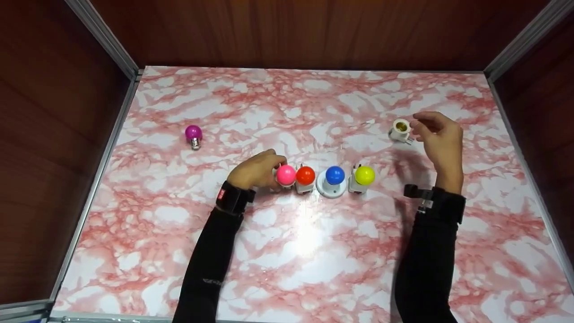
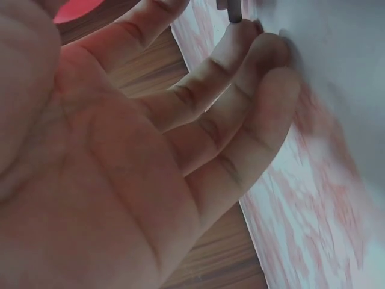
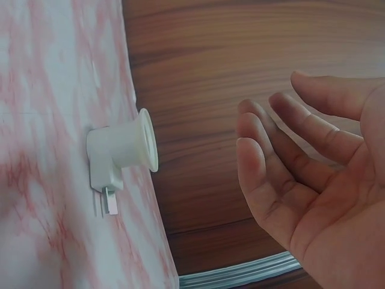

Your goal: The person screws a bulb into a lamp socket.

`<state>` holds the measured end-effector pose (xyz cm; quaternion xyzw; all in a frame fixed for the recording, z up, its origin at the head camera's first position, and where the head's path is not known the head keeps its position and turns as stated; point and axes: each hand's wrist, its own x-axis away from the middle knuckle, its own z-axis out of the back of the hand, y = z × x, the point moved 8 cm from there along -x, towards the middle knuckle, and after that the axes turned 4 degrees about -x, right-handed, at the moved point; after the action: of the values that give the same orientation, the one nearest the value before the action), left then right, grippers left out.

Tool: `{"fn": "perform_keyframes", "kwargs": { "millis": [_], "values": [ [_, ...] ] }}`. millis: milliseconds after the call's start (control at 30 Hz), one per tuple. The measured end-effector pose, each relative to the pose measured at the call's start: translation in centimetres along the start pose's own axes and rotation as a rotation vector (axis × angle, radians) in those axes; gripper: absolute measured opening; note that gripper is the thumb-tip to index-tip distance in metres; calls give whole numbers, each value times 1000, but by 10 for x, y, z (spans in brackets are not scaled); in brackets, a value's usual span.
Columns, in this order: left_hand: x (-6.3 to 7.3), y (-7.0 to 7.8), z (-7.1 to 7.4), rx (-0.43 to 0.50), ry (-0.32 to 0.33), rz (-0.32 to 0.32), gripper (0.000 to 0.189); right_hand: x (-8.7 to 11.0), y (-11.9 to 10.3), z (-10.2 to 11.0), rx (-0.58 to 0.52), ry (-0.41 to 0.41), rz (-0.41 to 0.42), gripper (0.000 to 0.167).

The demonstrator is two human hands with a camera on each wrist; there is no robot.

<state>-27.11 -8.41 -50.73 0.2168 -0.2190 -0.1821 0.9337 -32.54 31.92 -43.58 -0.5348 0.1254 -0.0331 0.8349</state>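
My left hand (image 1: pixel 258 170) is at a pink bulb (image 1: pixel 286 175) in a small lamp holder, at the left end of a row. Its index finger reaches round the far side and the thumb is mostly hidden, apparently pinching the holder. In the left wrist view the other fingers (image 2: pixel 210 123) are loosely bent, one fingertip by a metal plug prong (image 2: pixel 234 11). My right hand (image 1: pixel 439 137) hovers beside a white lamp holder (image 1: pixel 399 131) with a bare socket and plug pins. The right wrist view shows a gap between its relaxed fingers (image 3: pixel 249 159) and the holder.
A red bulb (image 1: pixel 306 175), a blue bulb (image 1: pixel 335 175) on a round base and a yellow bulb (image 1: pixel 365 175) continue the row. A loose purple bulb (image 1: pixel 193 133) lies at the left on the marbled table (image 1: pixel 314 269). Wooden walls (image 1: pixel 314 31) enclose the table.
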Motion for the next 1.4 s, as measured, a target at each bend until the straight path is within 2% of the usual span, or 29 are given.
{"fn": "perform_keyframes", "kwargs": {
  "millis": [367, 567, 667, 833, 1033, 1167, 1267, 1333, 1400],
  "values": [
    [1, 3, -1, -12, -27, -29, 38, 1, 1, 0, -14, -14, -3, 27],
    [1, -7, 4, 24, -69, 32, 44, 1, 4, -1, 0, -5, 3, 29],
    [4, -15, 12, 42, -53, 58, 45, -1, 6, -1, 9, -4, 5, 30],
    [11, -31, 33, 99, 72, 73, 41, -3, 9, -1, 36, 15, 11, 26],
    [21, -59, 60, 155, 310, 97, 38, -5, 15, -6, 123, 49, 31, 22],
    [31, -83, 76, 193, 486, 128, 38, -7, 21, -13, 186, 40, 31, 25],
    [39, -104, 85, 211, 592, 158, 40, -10, 26, -19, 237, 19, 22, 31],
    [44, -118, 87, 220, 620, 184, 45, -12, 31, -22, 267, 0, 16, 38],
    [46, -130, 87, 222, 599, 213, 54, -14, 35, -24, 295, -26, 21, 46]
  ]
}}
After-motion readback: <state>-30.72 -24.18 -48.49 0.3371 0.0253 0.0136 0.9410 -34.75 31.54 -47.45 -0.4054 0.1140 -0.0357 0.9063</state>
